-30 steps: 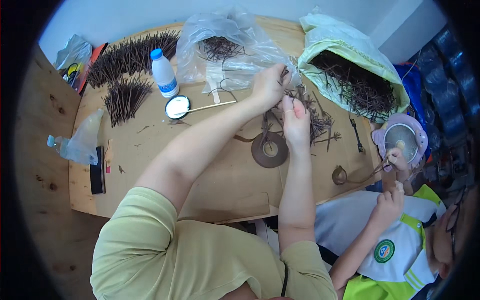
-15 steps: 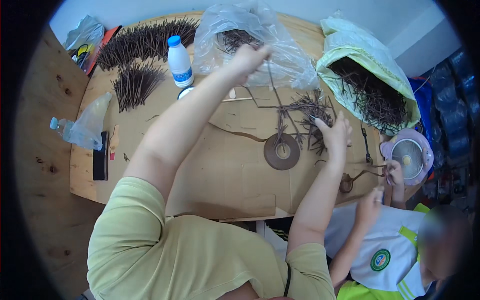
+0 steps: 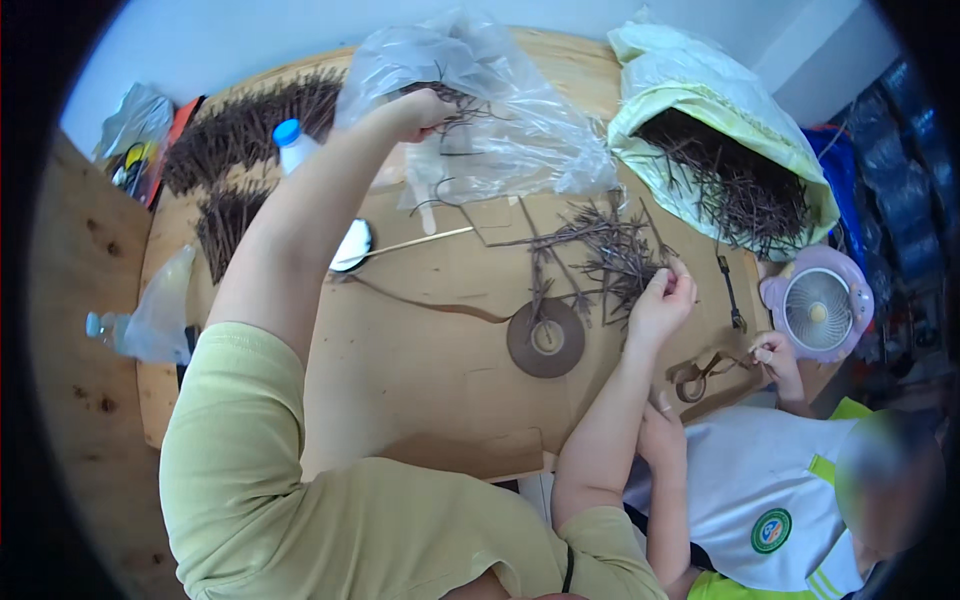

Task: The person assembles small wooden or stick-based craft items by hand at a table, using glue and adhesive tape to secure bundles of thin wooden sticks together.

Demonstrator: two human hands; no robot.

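My left hand [image 3: 424, 114] reaches to the mouth of a clear plastic bag [image 3: 540, 125] with brown twig-like stems [image 3: 462, 102] in it. Its fingers are curled closed; what they grip is hidden. My right hand [image 3: 662, 306] is at the near right edge of a loose pile of brown branched stems [image 3: 612, 245], thumb and fingers pinched, on something I cannot make out. Left of that hand a roll of brown tape [image 3: 568, 352] lies flat on the cardboard. Its loose strip [image 3: 430, 303] runs left toward a round white dish [image 3: 352, 247] with a thin stick across it.
Stem bundles [image 3: 240, 125] and a blue-capped white bottle [image 3: 294, 150] stand far left. A woven sack of stems [image 3: 640, 140] lies far right, near a purple fan [image 3: 815, 300]. A co-worker's hands [image 3: 778, 362] are close on the right, with a small tape roll [image 3: 690, 380].
My left hand has moved left, from above the loose stems to the bag's mouth. My right hand has come nearer and its fingers have closed together. The co-worker's nearer hand has moved left.
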